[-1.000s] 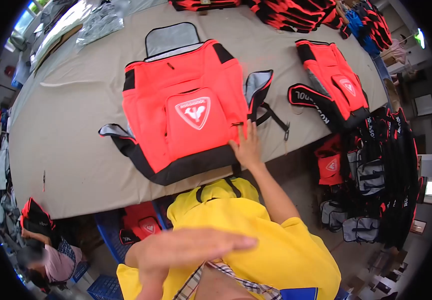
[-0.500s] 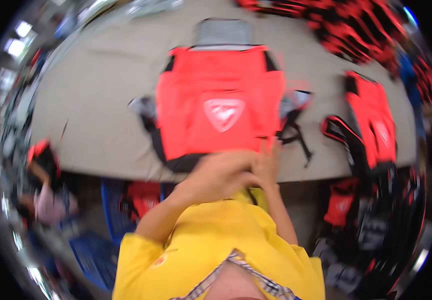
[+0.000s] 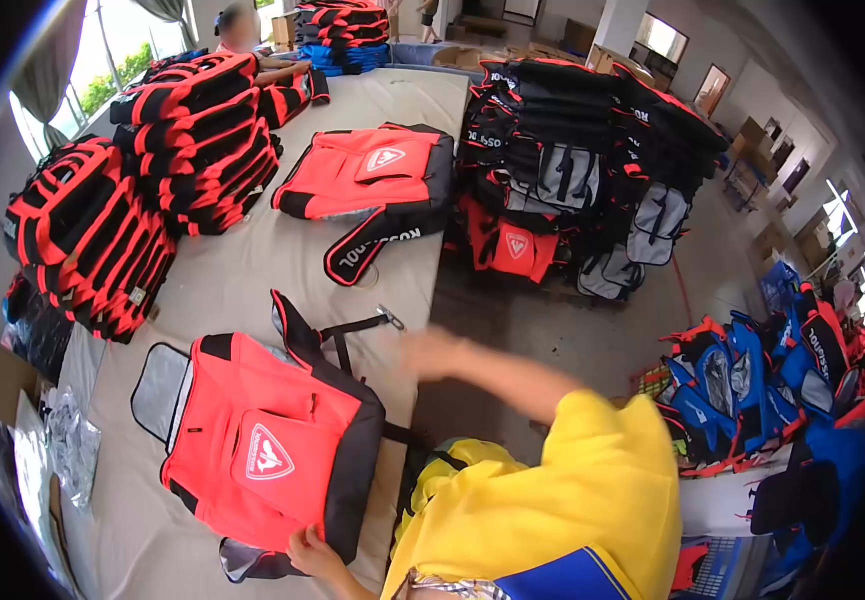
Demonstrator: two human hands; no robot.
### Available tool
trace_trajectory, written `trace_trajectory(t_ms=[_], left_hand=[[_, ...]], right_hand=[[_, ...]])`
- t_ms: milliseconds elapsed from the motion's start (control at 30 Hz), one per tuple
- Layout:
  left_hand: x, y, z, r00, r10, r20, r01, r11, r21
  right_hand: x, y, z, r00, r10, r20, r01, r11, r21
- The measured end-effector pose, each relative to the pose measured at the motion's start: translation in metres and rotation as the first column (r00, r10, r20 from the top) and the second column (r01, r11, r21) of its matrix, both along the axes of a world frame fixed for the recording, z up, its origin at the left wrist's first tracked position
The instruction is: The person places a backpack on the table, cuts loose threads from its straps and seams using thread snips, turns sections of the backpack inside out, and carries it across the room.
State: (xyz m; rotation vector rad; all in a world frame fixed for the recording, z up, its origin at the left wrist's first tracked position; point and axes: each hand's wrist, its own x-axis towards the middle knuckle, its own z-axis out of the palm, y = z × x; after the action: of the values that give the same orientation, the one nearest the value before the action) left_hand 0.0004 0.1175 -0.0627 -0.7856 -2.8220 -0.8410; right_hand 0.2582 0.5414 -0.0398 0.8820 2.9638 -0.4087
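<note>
A red and black backpack [image 3: 222, 430] with a white shield logo lies flat on the table, its grey mesh-like flap [image 3: 160, 395] spread out at the far left end. My left hand [image 3: 314, 552] rests on the backpack's near side edge, fingers spread over the red fabric. Beyond the opposite side, my right hand [image 3: 427, 353] is over the table's edge, smeared by motion, so its fingers cannot be made out. Close to it, a black strap with a metal-looking buckle [image 3: 389, 317] extends from the backpack.
A second red backpack [image 3: 352, 170] lies farther along the beige table [image 3: 252, 275]. Stacked red-black bags [image 3: 92, 240] line the left side. A tall pile of black bags [image 3: 562, 120] stands past the table's right edge, blue bags [image 3: 722, 380] at far right. Another person [image 3: 242, 35] is at the back.
The view has swung to the right, showing the room and the stacks. My hands, together at the backpack's bottom edge before, are now apart, at opposite sides of it.
</note>
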Motion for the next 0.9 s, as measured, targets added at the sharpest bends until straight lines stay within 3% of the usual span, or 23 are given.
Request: trace_trajectory(t_ms=[33,67,100,133,167,200,233,267,300,367,400,433,467,567,667,700,733,767,833,900], left_hand=[[0.000,-0.002,0.001,1.000,-0.009,0.007,0.008,0.999,0.034],[-0.001,-0.006,-0.002,1.000,-0.027,0.010,0.027,0.999,0.031],[-0.002,-0.009,-0.005,0.996,-0.074,-0.048,0.077,0.995,0.070],[-0.003,-0.011,-0.007,0.987,-0.118,-0.107,0.130,0.986,0.108],[-0.005,-0.012,-0.006,0.984,-0.139,-0.107,0.151,0.983,0.108],[-0.007,-0.011,-0.006,0.984,-0.148,-0.101,0.159,0.982,0.102],[-0.009,-0.013,-0.005,0.984,-0.150,-0.096,0.159,0.983,0.093],[-0.011,-0.016,-0.009,0.983,-0.151,-0.101,0.161,0.982,0.096],[-0.014,-0.018,-0.015,0.984,-0.162,-0.074,0.169,0.979,0.112],[-0.019,-0.018,-0.013,0.985,-0.169,-0.045,0.173,0.976,0.132],[-0.020,-0.014,-0.002,0.986,-0.154,0.066,0.149,0.986,0.071],[-0.020,-0.011,0.006,0.976,-0.129,0.175,0.129,0.992,0.010],[-0.024,-0.010,0.010,0.978,-0.114,0.175,0.113,0.993,0.018],[-0.027,-0.012,0.020,0.970,-0.109,0.217,0.126,0.990,-0.068],[-0.020,-0.017,0.028,0.975,-0.207,0.078,0.214,0.974,-0.080],[-0.019,-0.021,0.021,0.975,-0.215,0.049,0.219,0.972,-0.088],[-0.018,-0.023,0.015,0.975,-0.220,0.024,0.222,0.970,-0.097],[-0.016,-0.022,0.009,0.978,-0.209,0.027,0.210,0.973,-0.100],[-0.011,-0.025,-0.003,0.979,-0.204,-0.003,0.201,0.967,-0.159],[-0.002,-0.021,0.003,0.983,-0.177,-0.057,0.168,0.977,-0.132]], right_hand=[[0.037,0.031,0.053,0.957,-0.273,0.099,0.272,0.962,0.023],[0.072,0.062,0.111,0.831,-0.519,0.199,0.516,0.853,0.071],[0.111,0.073,0.171,0.674,-0.734,0.078,0.718,0.677,0.164],[0.175,0.125,0.184,0.498,-0.864,-0.073,0.851,0.471,0.231],[0.250,0.186,0.186,0.184,-0.926,-0.329,0.983,0.174,0.059],[0.268,0.171,0.241,-0.183,-0.857,-0.481,0.978,-0.108,-0.180],[0.274,0.180,0.236,-0.188,-0.848,-0.495,0.980,-0.198,-0.034],[0.290,0.182,0.266,-0.436,-0.765,-0.475,0.900,-0.374,-0.223],[0.302,0.187,0.274,-0.441,-0.761,-0.476,0.898,-0.374,-0.234],[0.314,0.193,0.282,0.012,-0.935,-0.355,0.908,0.159,-0.388],[0.286,0.179,0.272,0.157,-0.927,-0.341,0.813,0.318,-0.488],[0.241,0.154,0.250,0.166,-0.865,-0.474,0.741,0.426,-0.519],[0.208,0.155,0.209,0.227,-0.842,-0.489,0.627,0.511,-0.589],[0.047,0.069,0.134,0.562,-0.703,-0.436,0.414,0.695,-0.588],[-0.089,-0.044,0.066,0.843,-0.436,-0.317,0.231,0.823,-0.519],[-0.121,-0.057,0.006,0.782,-0.397,-0.481,0.154,0.870,-0.468],[-0.136,-0.087,-0.004,0.869,-0.435,-0.235,0.281,0.825,-0.490],[-0.138,-0.101,-0.013,0.875,-0.425,-0.232,0.272,0.827,-0.492],[-0.136,-0.118,-0.024,0.853,-0.516,-0.080,0.460,0.815,-0.352],[-0.130,-0.113,-0.043,0.843,-0.518,-0.143,0.437,0.815,-0.380]])
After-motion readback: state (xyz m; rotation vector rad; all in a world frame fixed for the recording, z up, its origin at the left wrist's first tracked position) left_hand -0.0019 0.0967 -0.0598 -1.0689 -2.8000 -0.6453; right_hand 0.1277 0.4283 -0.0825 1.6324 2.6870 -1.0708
